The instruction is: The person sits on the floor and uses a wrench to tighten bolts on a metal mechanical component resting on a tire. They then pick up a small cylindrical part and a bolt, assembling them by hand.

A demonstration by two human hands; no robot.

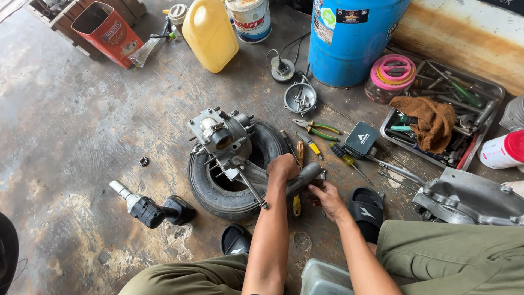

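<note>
Clearly both hands meet on one part: a dull grey metal tube with a bend (303,177), lying across the right rim of a small black rubber tyre (218,191) on the stained concrete floor (82,120).

Left hand (283,166): grip closed over the tube's upper side near its middle, fingers curled down, knuckles toward 12 o'clock. Right hand (326,198): just beside the tube's lower end, fingers pressed up against its underside; whether they fully wrap it, cannot tell.

Long axis of the tube runs from about 8 o'clock to 2 o'clock. Free open end points to 2 o'clock, toward a black zip case (361,139). Lower end runs under the left hand toward the tyre's centre; its joint there is hidden.

From the left grip, a grey cast-metal engine block with a round port (221,136) lies at 10 o'clock, seated on the tyre's far-left rim, port facing roughly 5 o'clock. Left hand is the nearer of the two to it.

Around: green-handled pliers (316,129) at 1 o'clock from the hands; yellow-handled screwdriver (309,143) near them; black cordless impact wrench (150,208) well apart at 9 o'clock; metal tray of tools with a brown rag (486,93) at 2 o'clock; black slide sandal (367,207) just right of the right hand.
</note>
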